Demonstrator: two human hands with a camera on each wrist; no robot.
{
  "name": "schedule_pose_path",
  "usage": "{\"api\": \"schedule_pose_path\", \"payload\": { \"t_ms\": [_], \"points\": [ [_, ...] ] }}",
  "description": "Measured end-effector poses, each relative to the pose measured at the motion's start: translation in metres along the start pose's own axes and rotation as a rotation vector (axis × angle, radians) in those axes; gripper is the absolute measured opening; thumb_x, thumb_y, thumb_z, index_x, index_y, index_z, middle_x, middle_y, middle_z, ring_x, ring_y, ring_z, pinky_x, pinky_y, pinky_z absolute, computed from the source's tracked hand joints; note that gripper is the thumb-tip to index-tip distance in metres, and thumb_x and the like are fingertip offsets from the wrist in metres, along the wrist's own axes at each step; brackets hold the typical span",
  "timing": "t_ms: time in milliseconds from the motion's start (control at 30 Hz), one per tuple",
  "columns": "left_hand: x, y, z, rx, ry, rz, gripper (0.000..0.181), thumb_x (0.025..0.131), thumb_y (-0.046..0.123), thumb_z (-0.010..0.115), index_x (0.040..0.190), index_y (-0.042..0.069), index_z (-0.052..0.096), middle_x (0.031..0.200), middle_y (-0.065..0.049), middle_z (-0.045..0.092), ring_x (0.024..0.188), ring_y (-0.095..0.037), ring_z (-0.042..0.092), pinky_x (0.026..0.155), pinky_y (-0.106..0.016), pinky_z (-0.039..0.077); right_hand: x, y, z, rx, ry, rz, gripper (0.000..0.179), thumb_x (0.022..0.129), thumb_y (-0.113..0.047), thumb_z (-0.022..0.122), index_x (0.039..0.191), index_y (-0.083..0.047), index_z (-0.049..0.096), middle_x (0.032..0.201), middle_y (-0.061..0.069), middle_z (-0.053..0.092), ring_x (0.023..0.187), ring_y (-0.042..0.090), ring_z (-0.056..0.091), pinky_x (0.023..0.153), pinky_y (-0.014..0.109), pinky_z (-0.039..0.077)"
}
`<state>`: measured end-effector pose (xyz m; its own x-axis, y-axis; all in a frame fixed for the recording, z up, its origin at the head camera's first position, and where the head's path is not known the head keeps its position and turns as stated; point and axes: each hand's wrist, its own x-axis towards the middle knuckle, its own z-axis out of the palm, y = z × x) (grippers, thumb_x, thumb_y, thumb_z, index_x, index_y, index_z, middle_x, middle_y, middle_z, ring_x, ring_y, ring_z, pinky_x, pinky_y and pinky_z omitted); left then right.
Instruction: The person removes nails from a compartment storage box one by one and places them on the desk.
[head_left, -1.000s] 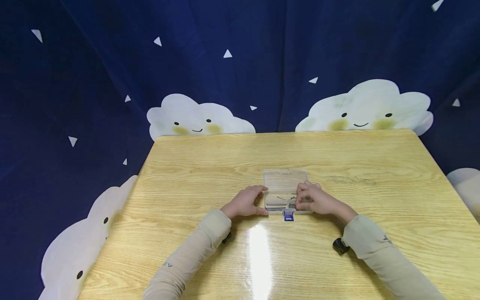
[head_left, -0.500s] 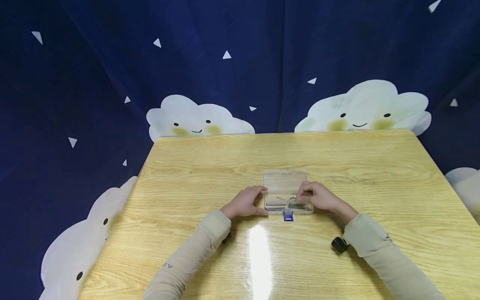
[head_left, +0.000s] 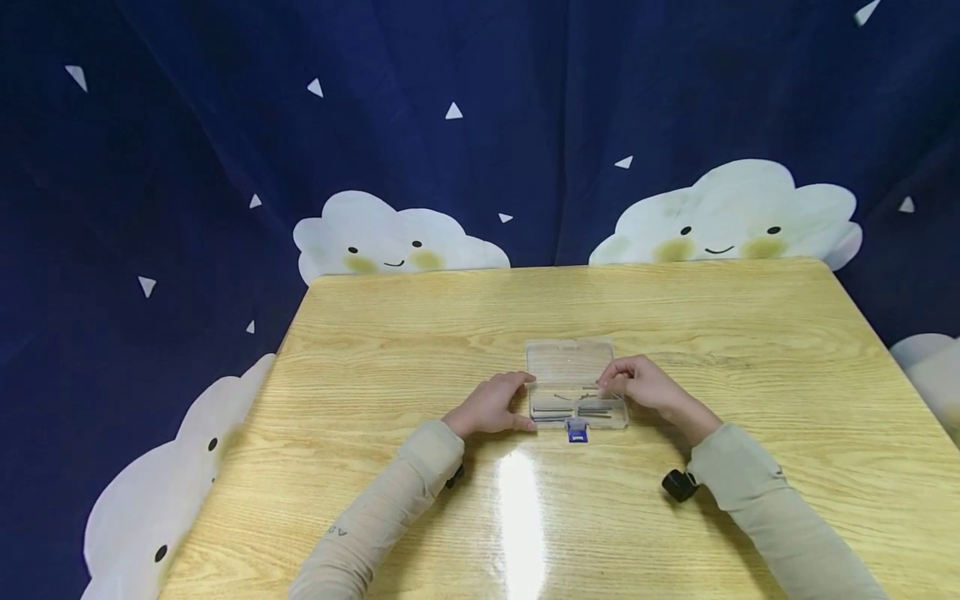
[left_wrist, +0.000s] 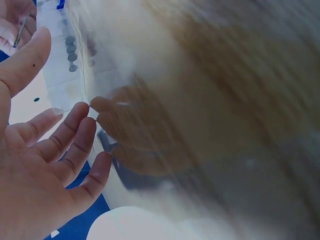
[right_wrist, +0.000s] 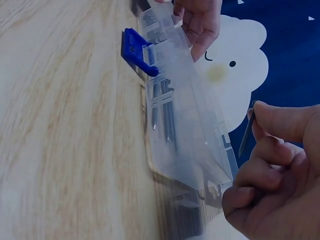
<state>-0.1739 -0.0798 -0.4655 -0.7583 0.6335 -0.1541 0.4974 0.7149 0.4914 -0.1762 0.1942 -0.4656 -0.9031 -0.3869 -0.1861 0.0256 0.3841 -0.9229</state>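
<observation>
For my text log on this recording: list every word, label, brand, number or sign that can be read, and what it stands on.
None can be read with certainty.
Left sleeve: small dark letter-like marks, too small to read.
Right sleeve: a small dark mark, too small to tell whether it is lettering.
Clear plastic box and its blue latch: no legible text.
Curtain: printed clouds and triangles, no words seen.
</observation>
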Motion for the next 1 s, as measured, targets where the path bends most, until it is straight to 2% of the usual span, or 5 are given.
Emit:
{"api": "schedule_pose_path", "payload": {
  "t_ms": [233,367,567,767,1000],
  "points": [
    [0.001,0.0,0.0,0.012,-0.001,0.002,0.074,0.074,0.039,0.074,0.131,0.004,0.043,0.107,-0.006,0.057,0.099,-0.019,0.052,0.088,-0.034,0.04,-0.001,0.001,-0.004,0.019,0.011,0.052,0.024,0.089,-0.01,0.055,0.098,0.013,0.059,0.06,-0.002,0.046,0.055,0.01,0.038,0.055,0.028,0.036],
    [0.001,-0.001,0.001,0.003,0.005,0.005,0.074,0.074,0.039,0.074,0.131,0.004,0.043,0.107,-0.006,0.057,0.099,-0.019,0.052,0.088,-0.035,0.04,-0.002,0.002,-0.006,0.112,0.019,0.112,0.027,0.089,-0.006,0.052,0.102,0.017,0.054,0.049,-0.008,0.035,0.043,0.006,0.03,0.045,0.024,0.031],
    [0.0,-0.001,0.001,0.006,0.004,0.005,0.074,0.074,0.039,0.074,0.132,0.005,0.043,0.106,-0.005,0.057,0.099,-0.019,0.052,0.087,-0.035,0.04,-0.004,0.002,-0.01,0.247,0.006,0.147,0.025,0.089,-0.007,0.054,0.097,0.017,0.054,0.047,-0.01,0.031,0.04,0.003,0.026,0.042,0.021,0.026],
    [0.001,-0.002,0.002,0.018,0.006,-0.002,0.074,0.074,0.041,0.073,0.132,0.006,0.043,0.106,-0.004,0.057,0.098,-0.019,0.051,0.086,-0.034,0.04,-0.006,0.004,-0.015,0.247,0.028,0.172,0.028,0.089,-0.01,0.055,0.1,0.016,0.054,0.048,-0.01,0.032,0.041,0.004,0.025,0.043,0.021,0.027],
    [0.001,-0.002,0.002,0.02,0.008,-0.004,0.073,0.075,0.04,0.073,0.131,0.006,0.043,0.105,-0.003,0.057,0.097,-0.018,0.052,0.085,-0.034,0.04,-0.009,0.007,-0.022,0.257,0.057,0.149,0.029,0.089,-0.007,0.054,0.1,0.019,0.053,0.048,-0.01,0.033,0.04,0.003,0.026,0.041,0.02,0.026]
  ]
}}
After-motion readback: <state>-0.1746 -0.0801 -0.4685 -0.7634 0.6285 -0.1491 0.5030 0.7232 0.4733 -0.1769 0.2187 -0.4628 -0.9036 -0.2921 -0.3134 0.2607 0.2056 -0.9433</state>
